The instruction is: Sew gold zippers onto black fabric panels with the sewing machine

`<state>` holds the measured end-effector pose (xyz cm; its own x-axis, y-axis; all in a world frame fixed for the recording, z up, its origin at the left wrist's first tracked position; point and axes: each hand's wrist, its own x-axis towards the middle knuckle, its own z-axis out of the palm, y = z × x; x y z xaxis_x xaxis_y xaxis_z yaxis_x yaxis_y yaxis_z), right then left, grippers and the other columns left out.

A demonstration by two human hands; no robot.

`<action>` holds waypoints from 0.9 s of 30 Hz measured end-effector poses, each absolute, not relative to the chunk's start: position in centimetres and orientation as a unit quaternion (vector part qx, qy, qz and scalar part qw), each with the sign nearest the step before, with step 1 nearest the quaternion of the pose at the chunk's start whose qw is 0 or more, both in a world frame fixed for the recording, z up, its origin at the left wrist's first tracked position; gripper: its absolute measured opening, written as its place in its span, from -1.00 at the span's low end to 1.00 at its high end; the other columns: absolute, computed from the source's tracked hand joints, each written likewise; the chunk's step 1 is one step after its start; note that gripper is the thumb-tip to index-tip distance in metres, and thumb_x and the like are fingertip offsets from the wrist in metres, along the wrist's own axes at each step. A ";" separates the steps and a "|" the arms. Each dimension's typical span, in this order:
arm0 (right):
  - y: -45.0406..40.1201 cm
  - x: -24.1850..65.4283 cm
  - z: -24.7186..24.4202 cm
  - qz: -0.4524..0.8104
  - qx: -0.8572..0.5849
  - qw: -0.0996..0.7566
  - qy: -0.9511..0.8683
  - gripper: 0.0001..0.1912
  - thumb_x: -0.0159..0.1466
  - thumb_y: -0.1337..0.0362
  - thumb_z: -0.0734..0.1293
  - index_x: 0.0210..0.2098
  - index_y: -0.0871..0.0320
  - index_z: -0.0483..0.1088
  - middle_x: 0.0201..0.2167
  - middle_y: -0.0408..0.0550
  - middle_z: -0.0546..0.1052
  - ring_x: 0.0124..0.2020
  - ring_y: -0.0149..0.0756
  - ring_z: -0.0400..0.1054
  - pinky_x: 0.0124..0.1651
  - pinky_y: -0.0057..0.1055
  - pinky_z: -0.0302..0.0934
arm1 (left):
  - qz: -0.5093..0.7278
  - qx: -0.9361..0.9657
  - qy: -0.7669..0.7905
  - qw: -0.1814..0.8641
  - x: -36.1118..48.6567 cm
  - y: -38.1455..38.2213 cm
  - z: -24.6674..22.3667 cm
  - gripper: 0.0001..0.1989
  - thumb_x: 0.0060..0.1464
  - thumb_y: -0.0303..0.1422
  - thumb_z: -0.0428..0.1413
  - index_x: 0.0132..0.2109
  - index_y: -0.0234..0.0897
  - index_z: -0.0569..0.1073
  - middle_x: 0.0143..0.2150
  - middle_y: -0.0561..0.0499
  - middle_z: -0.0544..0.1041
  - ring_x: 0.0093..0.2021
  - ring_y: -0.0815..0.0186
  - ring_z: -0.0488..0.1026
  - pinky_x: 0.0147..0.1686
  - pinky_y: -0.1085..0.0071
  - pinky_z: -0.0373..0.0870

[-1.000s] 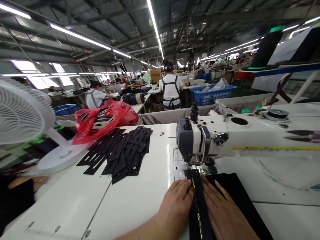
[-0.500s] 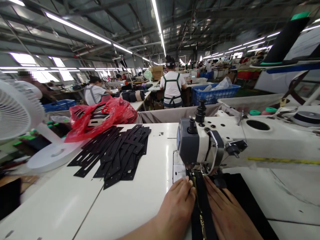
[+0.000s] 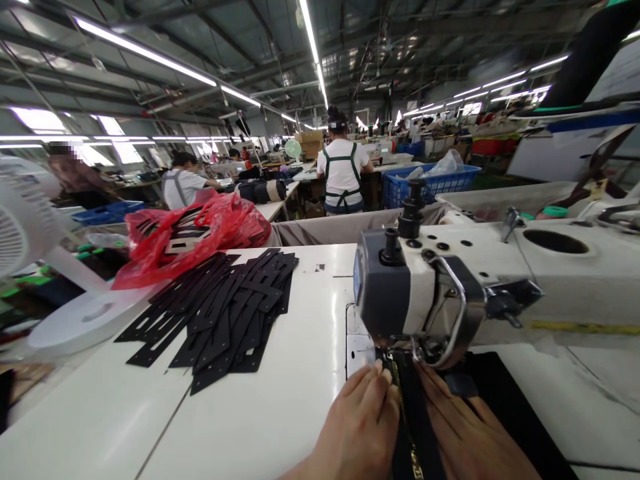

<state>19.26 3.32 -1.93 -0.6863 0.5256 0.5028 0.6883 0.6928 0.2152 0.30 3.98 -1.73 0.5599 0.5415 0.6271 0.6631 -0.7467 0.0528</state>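
Observation:
A black fabric piece (image 3: 517, 393) lies under the head of a white and grey sewing machine (image 3: 385, 287). Along it runs a black zipper (image 3: 406, 413) with gold teeth and a gold-coloured pull near the bottom edge. My left hand (image 3: 357, 423) has its fingers bent and pressed together on the zipper's left edge, just in front of the presser foot. On the other side, my right hand (image 3: 470, 427) lies flat on the fabric with its fingers stretched toward the needle area. The needle itself is hidden behind the machine parts.
Left on the white table (image 3: 260, 427) lies a heap of black slotted strips (image 3: 235, 313). Behind it sits a red plastic bag (image 3: 200, 230) of similar pieces, beside a white fan (image 3: 70, 320). Further back are a blue crate (image 3: 430, 183) and a seated person (image 3: 343, 170).
The view has moved in closer to the machine, so it looks larger. Both hands stay beside the zipper at the presser foot, with little visible shift.

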 end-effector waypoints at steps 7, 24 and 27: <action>3.7 19.4 -1.9 -0.181 -0.329 0.206 -0.904 -0.37 0.19 0.38 0.11 0.26 0.25 0.00 0.06 0.05 0.39 0.06 -0.19 0.28 -0.03 -0.25 0.24 | -0.332 -0.871 -0.350 0.095 0.4 4.1 -1.7 -0.73 0.22 -0.56 -0.16 -0.16 -0.49 0.44 -0.17 -0.19 0.52 -0.11 0.15 0.48 -0.07 0.25 0.48; 2.3 18.6 -1.3 0.027 -0.436 0.160 -0.885 -0.34 0.25 0.37 0.14 0.30 0.04 -0.14 0.25 0.07 0.10 0.26 -0.11 -0.06 0.21 0.03 -0.11 | -0.292 -0.868 -0.400 0.024 -1.4 3.8 -3.8 -0.66 0.28 -0.39 -0.18 0.12 -0.28 0.32 0.03 -0.15 0.44 0.05 0.17 0.38 -0.08 0.29 0.48; 2.0 18.6 -1.1 0.060 -0.445 0.171 -0.877 -0.40 0.30 0.34 0.10 0.30 0.00 -0.14 0.28 0.01 0.04 0.29 -0.17 -0.15 0.25 0.01 -0.20 | -0.260 -0.887 -0.379 0.046 -1.8 3.8 -3.4 -0.67 0.27 -0.39 -0.14 0.11 -0.26 0.33 0.05 -0.14 0.43 0.04 0.17 0.40 -0.11 0.32 0.50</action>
